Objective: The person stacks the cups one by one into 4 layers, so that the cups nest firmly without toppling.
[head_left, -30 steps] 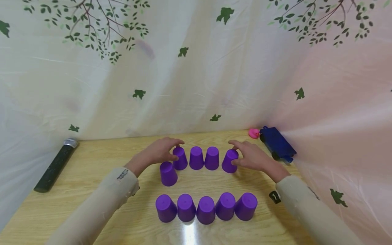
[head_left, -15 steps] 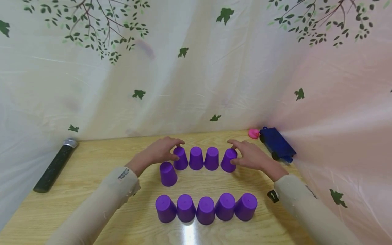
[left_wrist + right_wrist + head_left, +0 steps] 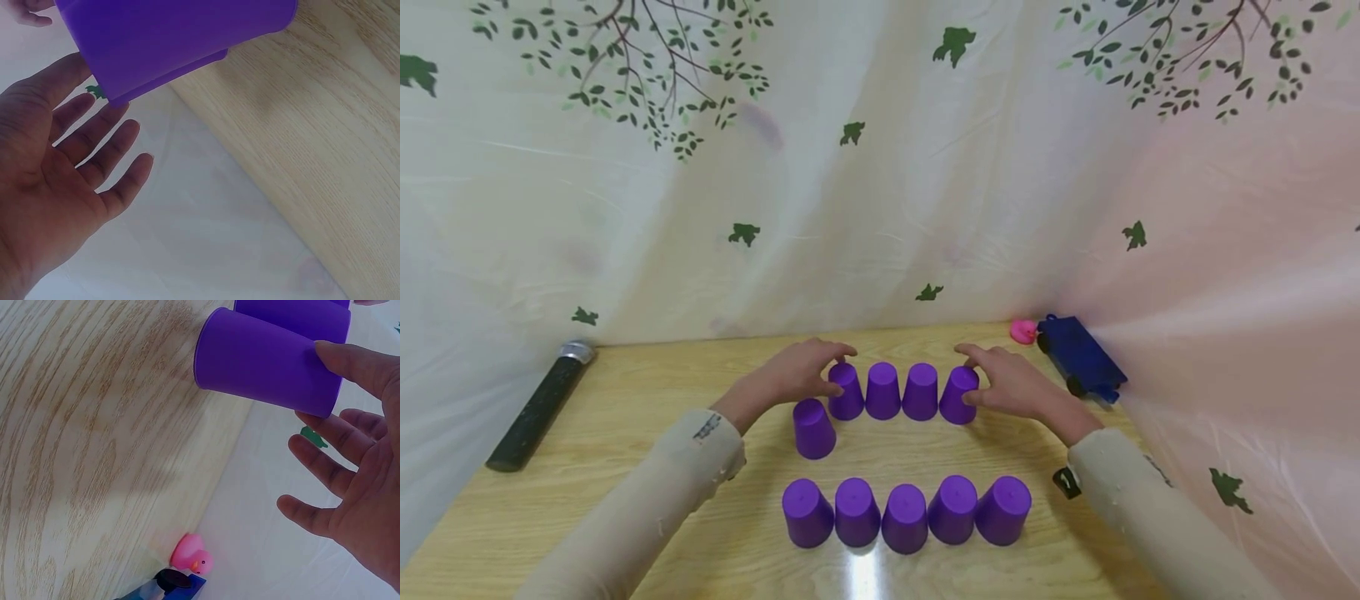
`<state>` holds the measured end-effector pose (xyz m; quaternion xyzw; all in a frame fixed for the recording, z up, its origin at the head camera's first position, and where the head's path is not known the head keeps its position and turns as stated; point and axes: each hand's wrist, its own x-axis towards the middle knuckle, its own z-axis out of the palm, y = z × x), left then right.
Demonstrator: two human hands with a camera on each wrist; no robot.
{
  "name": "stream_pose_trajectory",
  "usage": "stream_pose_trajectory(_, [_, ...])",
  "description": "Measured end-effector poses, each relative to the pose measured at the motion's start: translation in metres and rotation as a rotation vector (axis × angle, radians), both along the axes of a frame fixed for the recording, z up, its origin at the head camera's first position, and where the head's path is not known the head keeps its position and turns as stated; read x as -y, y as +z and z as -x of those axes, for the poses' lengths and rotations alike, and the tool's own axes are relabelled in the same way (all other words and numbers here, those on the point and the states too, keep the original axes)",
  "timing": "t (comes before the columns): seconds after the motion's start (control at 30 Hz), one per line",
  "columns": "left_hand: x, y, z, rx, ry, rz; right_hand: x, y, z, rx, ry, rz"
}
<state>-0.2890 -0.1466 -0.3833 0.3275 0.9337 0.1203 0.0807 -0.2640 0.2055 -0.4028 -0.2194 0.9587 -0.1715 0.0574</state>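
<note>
Upside-down purple cups stand on the wooden table. My left hand (image 3: 793, 372) pinches the left cup (image 3: 846, 392) of the back row near its top, thumb in front and fingers behind. My right hand (image 3: 1011, 379) holds the row's right cup (image 3: 958, 396) likewise. In the right wrist view its thumb lies on the side of that purple cup (image 3: 269, 362), and the other fingers spread past its base. Between them stand two more cups, one at left (image 3: 882, 390) and one at right (image 3: 921, 392). Another cup (image 3: 814, 429) stands nearer me, below my left hand.
Closer to me is a front row of several purple cups (image 3: 905, 518). A black microphone-like cylinder (image 3: 542, 408) lies at the left. At the back right are a pink toy duck (image 3: 1022, 332) and a blue toy cart (image 3: 1082, 358). A leaf-printed sheet (image 3: 820, 192) hangs behind the table.
The back row's right cup has shifted slightly left with my right hand, closer to its neighbour. The left cup has edged slightly right with my left hand. The front row stays put.
</note>
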Motion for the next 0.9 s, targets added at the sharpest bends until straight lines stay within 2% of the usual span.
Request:
stream_pose_trajectory(0.2, [0.0019, 0.0021, -0.0013, 0.016, 0.018, -0.002, 0.0002, -0.0014, -0.0006, -0.001, 0.004, 0.0])
stream_pose_trajectory(0.9, [0.0016, 0.0036, -0.0019, 0.031, 0.022, -0.006, 0.0014, -0.002, 0.0035, 0.004, 0.004, 0.015])
